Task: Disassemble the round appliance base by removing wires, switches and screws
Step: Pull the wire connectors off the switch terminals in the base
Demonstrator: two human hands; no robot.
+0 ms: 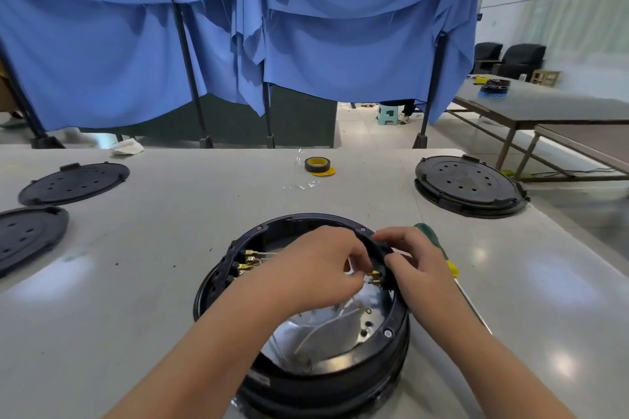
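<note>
Pinching a brass terminal (373, 274) with my left hand (316, 269) inside the round appliance base (391, 337), I grip the switch block (383, 250) on its rim, directly under my right hand (413, 265)

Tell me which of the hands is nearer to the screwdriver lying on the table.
Right. The right hand grips the base rim directly beside the screwdriver, partly covering it. The left hand reaches inside the base, farther away.
</note>
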